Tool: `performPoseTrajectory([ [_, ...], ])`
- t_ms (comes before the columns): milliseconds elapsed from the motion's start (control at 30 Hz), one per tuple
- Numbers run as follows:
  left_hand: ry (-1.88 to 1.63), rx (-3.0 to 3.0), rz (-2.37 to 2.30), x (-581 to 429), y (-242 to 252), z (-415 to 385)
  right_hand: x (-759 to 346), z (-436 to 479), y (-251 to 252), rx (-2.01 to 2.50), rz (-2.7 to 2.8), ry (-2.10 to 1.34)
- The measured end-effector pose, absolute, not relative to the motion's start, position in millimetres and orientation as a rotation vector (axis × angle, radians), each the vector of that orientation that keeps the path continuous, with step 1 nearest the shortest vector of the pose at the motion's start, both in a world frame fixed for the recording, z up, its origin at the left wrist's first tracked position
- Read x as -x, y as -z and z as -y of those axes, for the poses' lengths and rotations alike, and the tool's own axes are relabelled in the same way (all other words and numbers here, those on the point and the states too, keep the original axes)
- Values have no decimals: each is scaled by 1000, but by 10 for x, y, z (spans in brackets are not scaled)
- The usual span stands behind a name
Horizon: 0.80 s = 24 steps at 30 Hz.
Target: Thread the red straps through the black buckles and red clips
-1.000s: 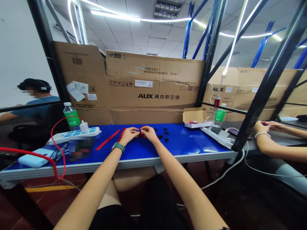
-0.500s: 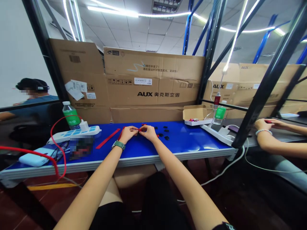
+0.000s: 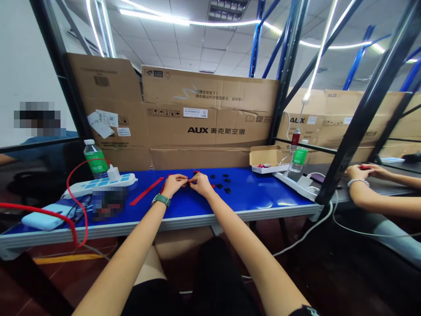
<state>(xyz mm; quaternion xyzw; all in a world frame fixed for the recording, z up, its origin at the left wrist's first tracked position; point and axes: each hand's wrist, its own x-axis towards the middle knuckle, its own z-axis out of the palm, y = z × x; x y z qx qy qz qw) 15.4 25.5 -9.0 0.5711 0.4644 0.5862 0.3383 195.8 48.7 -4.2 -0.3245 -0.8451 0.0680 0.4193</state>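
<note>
Over the blue tabletop (image 3: pixel 263 193), my left hand (image 3: pixel 174 185) and my right hand (image 3: pixel 201 184) meet with fingers pinched together. Between the fingertips is a small red and black piece (image 3: pixel 188 183), mostly covered, so its kind cannot be made out. More red material shows beside and behind the hands. A flat red strip (image 3: pixel 146 191) lies slantwise to the left of my left hand. Several small black pieces (image 3: pixel 226 180) are scattered to the right of my right hand.
An open carton (image 3: pixel 268 162) with small colourful items stands at the back right. Power strips (image 3: pixel 101 186) lie at both sides, with a bottle (image 3: pixel 95 159) and a pale blue power bank (image 3: pixel 46 216) at left. Cardboard (image 3: pixel 210 123) walls the back. Co-workers sit on both sides.
My fingertips have shifted slightly, and less red shows between them. The view has moved a little. The strip and black pieces lie as before.
</note>
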Motion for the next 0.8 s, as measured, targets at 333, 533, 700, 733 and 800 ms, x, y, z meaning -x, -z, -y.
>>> performPoseTrajectory([
  [333,-1495,-1557,-1200,-158,74,-248,-1945,-478,45,820,2147,-103],
  [533,-1512,-1597,-1147,-189,24,-200,-1996,-464,20,762,2086,-293],
  [700,-1547,-1553,-1077,-201,21,-165,-2017,-402,-2,708,2013,-458],
  [733,-1553,-1523,-1063,-201,22,-165,-2020,-385,-17,698,2011,-472],
  [800,-1541,-1440,-1033,-202,22,-167,-2022,-353,-52,670,2005,-487],
])
